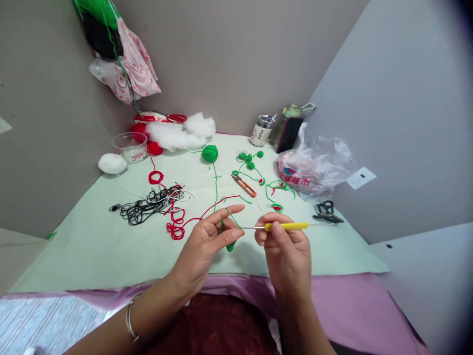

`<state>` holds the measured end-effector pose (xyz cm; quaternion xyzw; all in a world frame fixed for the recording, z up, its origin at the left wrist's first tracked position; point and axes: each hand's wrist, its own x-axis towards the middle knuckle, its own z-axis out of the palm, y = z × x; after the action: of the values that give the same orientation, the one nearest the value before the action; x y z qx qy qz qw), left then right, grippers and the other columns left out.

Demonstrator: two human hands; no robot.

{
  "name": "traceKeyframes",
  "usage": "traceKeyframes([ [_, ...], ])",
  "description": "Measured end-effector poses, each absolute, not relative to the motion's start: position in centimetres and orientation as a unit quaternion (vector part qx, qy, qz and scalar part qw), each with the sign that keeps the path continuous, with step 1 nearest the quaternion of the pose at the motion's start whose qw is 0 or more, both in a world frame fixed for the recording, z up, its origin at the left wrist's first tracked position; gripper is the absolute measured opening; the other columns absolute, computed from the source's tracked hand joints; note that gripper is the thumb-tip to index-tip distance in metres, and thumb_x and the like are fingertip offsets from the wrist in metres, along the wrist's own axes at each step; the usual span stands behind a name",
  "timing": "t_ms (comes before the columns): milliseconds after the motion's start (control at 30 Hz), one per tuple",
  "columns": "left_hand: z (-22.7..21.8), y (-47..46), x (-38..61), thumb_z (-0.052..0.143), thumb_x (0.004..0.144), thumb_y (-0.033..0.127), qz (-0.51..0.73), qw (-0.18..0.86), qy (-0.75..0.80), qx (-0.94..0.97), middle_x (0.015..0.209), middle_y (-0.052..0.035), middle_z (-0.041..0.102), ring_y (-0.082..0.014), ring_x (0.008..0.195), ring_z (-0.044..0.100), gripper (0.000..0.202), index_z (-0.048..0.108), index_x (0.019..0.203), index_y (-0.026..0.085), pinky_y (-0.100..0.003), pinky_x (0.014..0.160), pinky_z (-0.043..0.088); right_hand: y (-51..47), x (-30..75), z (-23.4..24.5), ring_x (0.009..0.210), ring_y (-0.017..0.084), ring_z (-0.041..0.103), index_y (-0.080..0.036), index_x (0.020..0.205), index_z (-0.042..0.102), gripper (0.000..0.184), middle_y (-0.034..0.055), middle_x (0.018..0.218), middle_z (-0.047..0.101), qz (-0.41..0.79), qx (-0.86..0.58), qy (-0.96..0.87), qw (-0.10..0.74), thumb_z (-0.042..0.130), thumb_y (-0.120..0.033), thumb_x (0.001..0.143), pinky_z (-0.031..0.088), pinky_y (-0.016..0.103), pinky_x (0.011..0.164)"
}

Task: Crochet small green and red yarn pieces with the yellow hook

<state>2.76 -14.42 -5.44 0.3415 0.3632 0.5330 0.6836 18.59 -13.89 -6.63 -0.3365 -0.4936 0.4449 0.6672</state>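
Observation:
My right hand grips the yellow handle of a crochet hook, whose metal shaft points left. The hook's tip meets green yarn at the fingertips of my left hand. That hand pinches a small green crochet piece, mostly hidden below the thumb, with its index finger raised and a strand of yarn looped over it. From there the strand runs up the table to a green yarn ball. Just beyond the hands lie orange-handled thread snips.
Tangled black yarn and red yarn lie at left, white stuffing behind. Small green crocheted pieces sit right of centre. Farther right are a pen tin, a phone, a plastic bag and a black clip.

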Motion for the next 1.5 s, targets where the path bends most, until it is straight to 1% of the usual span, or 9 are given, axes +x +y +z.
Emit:
traceKeyframes([
  [100, -5.9, -14.5, 3.0, 0.091, 0.080, 0.030, 0.536, 0.674, 0.365, 0.353, 0.077, 0.0039, 0.061, -0.0123, 0.076, 0.053, 0.047, 0.080, 0.125, 0.028, -0.027, 0.079, 0.040, -14.4, 18.2, -7.1, 0.070, 0.014, 0.065, -0.026, 0.099, 0.080, 0.016, 0.0028, 0.086, 0.072, 0.340, -0.366, -0.585, 0.639, 0.065, -0.023, 0.101, 0.054, 0.029, 0.063],
  [300, -6.4, -14.7, 3.6, 0.093, 0.075, 0.034, 0.523, 0.729, 0.330, 0.293, 0.081, 0.0012, 0.065, -0.0149, 0.084, 0.058, 0.060, 0.076, 0.132, 0.024, -0.028, 0.085, 0.043, -15.1, 17.6, -8.3, 0.095, 0.022, 0.072, -0.030, 0.125, 0.076, 0.037, 0.0075, 0.107, 0.075, -0.016, -0.367, -0.732, 0.574, 0.062, -0.008, 0.098, 0.061, 0.036, 0.076],
  [467, -5.9, -14.4, 2.7, 0.095, 0.072, 0.030, 0.493, 0.771, 0.310, 0.258, 0.073, 0.0016, 0.060, -0.0106, 0.075, 0.052, 0.045, 0.085, 0.115, 0.021, -0.023, 0.075, 0.038, -14.5, 18.9, -7.1, 0.075, 0.018, 0.065, -0.025, 0.100, 0.079, 0.020, 0.0034, 0.083, 0.070, 0.215, -0.368, -0.607, 0.670, 0.060, -0.017, 0.101, 0.055, 0.032, 0.064],
  [600, -5.8, -14.5, 2.6, 0.092, 0.075, 0.028, 0.505, 0.735, 0.328, 0.313, 0.077, 0.0018, 0.062, -0.0107, 0.078, 0.054, 0.038, 0.086, 0.112, 0.024, -0.024, 0.079, 0.040, -14.2, 19.1, -6.5, 0.066, 0.014, 0.059, -0.024, 0.092, 0.080, 0.018, 0.0022, 0.079, 0.068, 0.374, -0.325, -0.529, 0.688, 0.064, -0.025, 0.100, 0.050, 0.028, 0.058],
  [767, -6.0, -14.5, 3.2, 0.092, 0.077, 0.027, 0.505, 0.724, 0.327, 0.337, 0.077, 0.0033, 0.064, -0.0105, 0.073, 0.055, 0.040, 0.083, 0.116, 0.028, -0.026, 0.075, 0.041, -14.3, 18.4, -7.2, 0.085, 0.018, 0.070, -0.028, 0.100, 0.081, 0.018, 0.0031, 0.094, 0.078, 0.339, -0.355, -0.597, 0.635, 0.064, -0.023, 0.101, 0.056, 0.031, 0.073],
  [967, -5.9, -14.4, 3.2, 0.092, 0.076, 0.030, 0.525, 0.704, 0.348, 0.328, 0.078, 0.0020, 0.069, -0.0124, 0.077, 0.059, 0.043, 0.082, 0.118, 0.024, -0.027, 0.080, 0.044, -14.6, 18.3, -7.0, 0.085, 0.016, 0.071, -0.029, 0.104, 0.078, 0.021, 0.0013, 0.095, 0.078, 0.275, -0.363, -0.639, 0.619, 0.061, -0.016, 0.102, 0.058, 0.029, 0.072],
  [1167, -6.3, -14.4, 3.4, 0.095, 0.073, 0.028, 0.517, 0.747, 0.322, 0.266, 0.081, 0.0011, 0.070, -0.0145, 0.083, 0.061, 0.060, 0.076, 0.130, 0.022, -0.027, 0.084, 0.043, -15.1, 18.1, -7.9, 0.097, 0.022, 0.073, -0.030, 0.126, 0.075, 0.039, 0.0081, 0.110, 0.076, 0.014, -0.359, -0.749, 0.557, 0.065, -0.007, 0.096, 0.061, 0.035, 0.078],
  [1400, -5.9, -14.0, 2.5, 0.094, 0.073, 0.026, 0.504, 0.762, 0.315, 0.259, 0.077, 0.0014, 0.064, -0.0108, 0.075, 0.054, 0.044, 0.083, 0.116, 0.020, -0.025, 0.077, 0.040, -14.4, 18.9, -6.8, 0.066, 0.014, 0.063, -0.025, 0.095, 0.080, 0.019, 0.0023, 0.082, 0.071, 0.344, -0.350, -0.547, 0.678, 0.062, -0.021, 0.101, 0.054, 0.030, 0.062],
  [1500, -5.8, -14.2, 2.8, 0.094, 0.073, 0.024, 0.510, 0.744, 0.323, 0.288, 0.076, 0.0035, 0.063, -0.0112, 0.076, 0.054, 0.048, 0.082, 0.120, 0.027, -0.026, 0.080, 0.040, -14.2, 18.6, -6.8, 0.074, 0.016, 0.067, -0.026, 0.095, 0.081, 0.016, 0.0027, 0.088, 0.075, 0.375, -0.339, -0.560, 0.657, 0.066, -0.023, 0.100, 0.056, 0.030, 0.068],
])
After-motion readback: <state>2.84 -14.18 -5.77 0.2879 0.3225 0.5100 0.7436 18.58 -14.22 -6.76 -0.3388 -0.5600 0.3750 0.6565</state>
